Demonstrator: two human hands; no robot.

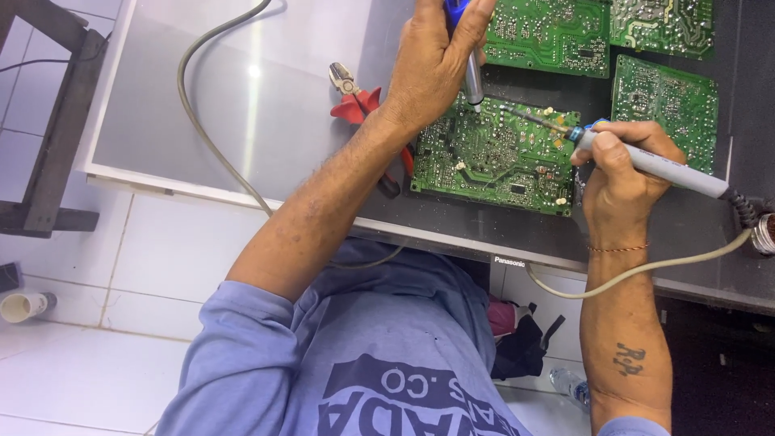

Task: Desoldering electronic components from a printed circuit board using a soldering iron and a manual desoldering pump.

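Green circuit board (494,155), solder side up, lies on the dark surface (452,218) near its front edge, and both hands work over it. The left hand (432,69) has its fingers (476,24) wrapped closed around a blue-and-silver desoldering pump (472,77), held nearly upright with its nozzle down at the board's upper edge. The right hand (622,173) grips a soldering iron (646,160) by its grey-blue handle, fingers closed pen-fashion, the metal tip slanting toward ten o'clock onto the board just beside the pump's nozzle. By my reading the step in hand is heating a joint while the pump stands ready; the next move would call for a steady tip on the joint and the nozzle brought tight against the melted solder. Red-handled cutters (359,103) lie at nine o'clock from the board, partly under the left wrist. Three more green boards (663,101) sit from twelve to two o'clock. The iron's pale cord (638,270) loops off the front edge. A small white-lettered label marks that front edge at six o'clock. On the white tiled floor (121,323), a small white cup (24,305) lies at far left and a clear bottle (569,386) lies near the right forearm.
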